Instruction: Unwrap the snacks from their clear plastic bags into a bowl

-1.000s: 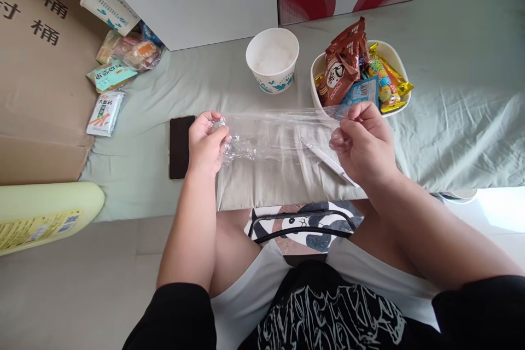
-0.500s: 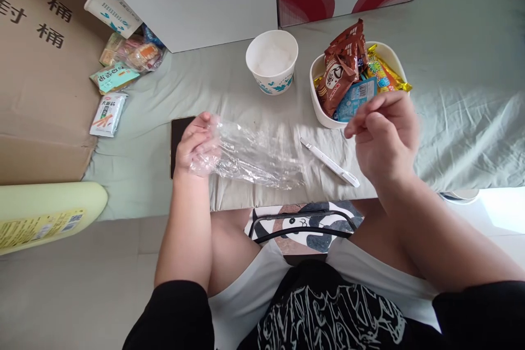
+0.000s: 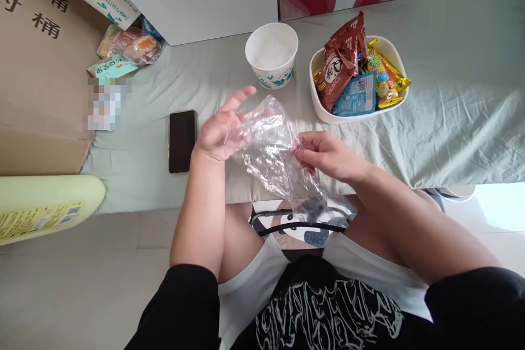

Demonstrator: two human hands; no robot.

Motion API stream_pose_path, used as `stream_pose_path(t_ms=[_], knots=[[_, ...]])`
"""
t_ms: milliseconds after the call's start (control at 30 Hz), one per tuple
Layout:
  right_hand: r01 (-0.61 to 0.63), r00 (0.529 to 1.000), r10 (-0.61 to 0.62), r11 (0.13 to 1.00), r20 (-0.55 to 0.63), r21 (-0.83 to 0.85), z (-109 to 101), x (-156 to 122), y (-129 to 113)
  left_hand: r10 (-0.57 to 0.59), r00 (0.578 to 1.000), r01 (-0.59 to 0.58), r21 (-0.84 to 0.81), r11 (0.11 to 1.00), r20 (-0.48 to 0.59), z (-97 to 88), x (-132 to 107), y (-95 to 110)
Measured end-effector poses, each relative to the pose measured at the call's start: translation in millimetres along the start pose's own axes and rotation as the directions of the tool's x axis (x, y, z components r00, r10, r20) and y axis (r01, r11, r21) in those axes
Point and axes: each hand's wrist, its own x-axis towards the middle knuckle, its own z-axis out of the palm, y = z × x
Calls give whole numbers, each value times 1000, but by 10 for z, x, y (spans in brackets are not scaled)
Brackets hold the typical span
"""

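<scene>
A crumpled piece of clear plastic film (image 3: 266,145) is stretched between my two hands above the front of the cloth-covered surface; whether it is a bag or a glove I cannot tell. My left hand (image 3: 225,128) has its fingers spread, some of them behind or inside the film. The fingers of my right hand (image 3: 324,154) pinch the film's right side, and its loose end hangs down past the surface's edge. The slim white cutter seen earlier is hidden behind my right hand and the film. A dark phone (image 3: 182,141) lies just left of my left wrist.
Beyond my hands stands a paper tub (image 3: 273,74) with something white inside. To its right, a white bowl (image 3: 348,118) holds several wrapped snacks. White boxes (image 3: 221,5) line the back. At left are snack packets (image 3: 117,68), a cardboard box (image 3: 36,93) and a yellow-green container (image 3: 49,191).
My right hand has come down and left and taken hold of the film. My left hand has moved right and its fingers have spread, uncovering the phone.
</scene>
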Motion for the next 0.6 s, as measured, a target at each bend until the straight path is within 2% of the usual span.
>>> stream_pose_path(t_ms=[67,133,167,233,300,367,467,500,600], knots=[[36,990,-31,999,-139,35,-23,10,0,158,976,-166,-45,985,-151,15,1,-22],[92,954,-74,995,-291,47,-22,33,-5,250,948,-263,-40,964,-195,85,-19,-105],[118,929,-97,992,-357,38,-16,48,-10,255,954,-264,-36,964,-158,133,-34,-165],[146,884,-137,989,-446,-15,2,79,-18,193,981,-193,-11,981,10,230,-62,-298],[144,854,-167,986,-492,-84,13,104,-20,104,986,-113,64,992,134,293,-70,-412],[127,843,-175,984,-509,-128,9,116,-16,64,992,-81,163,983,104,305,-51,-472],[119,832,-185,980,-523,-158,-23,109,-8,103,995,-98,234,967,-7,259,-11,-456],[125,827,-200,977,-526,-175,-37,103,-6,113,994,-109,228,967,-3,241,-6,-436],[198,808,-301,949,-507,-247,-74,88,1,90,991,-106,176,979,96,213,-21,-390]])
